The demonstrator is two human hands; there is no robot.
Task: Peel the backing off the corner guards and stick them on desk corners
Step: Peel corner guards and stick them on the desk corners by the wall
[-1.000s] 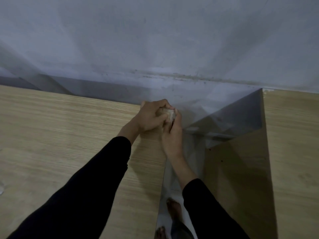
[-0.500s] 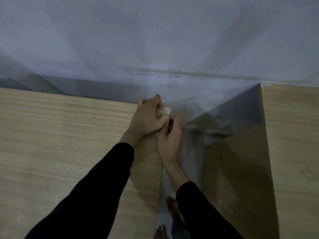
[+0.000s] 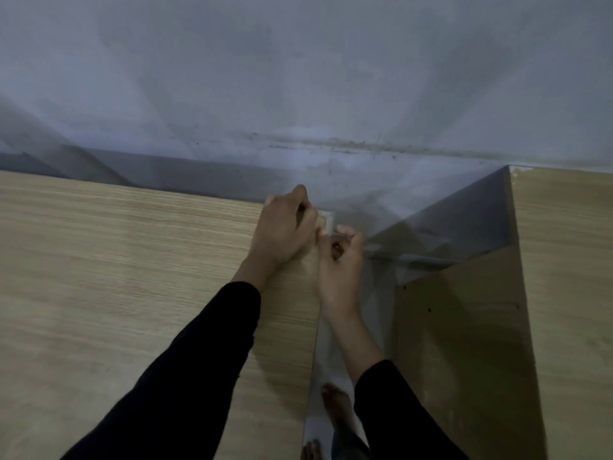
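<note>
l grip [image 3: 284, 229] curled over corner guard [image 3: 327, 220] at desk [image 3: 132, 260] corner; r grip [image 3: 340, 262] curled beside, hold unclear.

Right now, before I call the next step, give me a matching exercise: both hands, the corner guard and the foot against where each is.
1 left hand
2 right hand
3 corner guard
4 bare foot

A on the floor beside the desk
B on the desk top, partly covering the guard
C pale, showing between the two hands
D off the desk's side edge, fingers curled

Pairs: 1-B, 2-D, 3-C, 4-A
</note>
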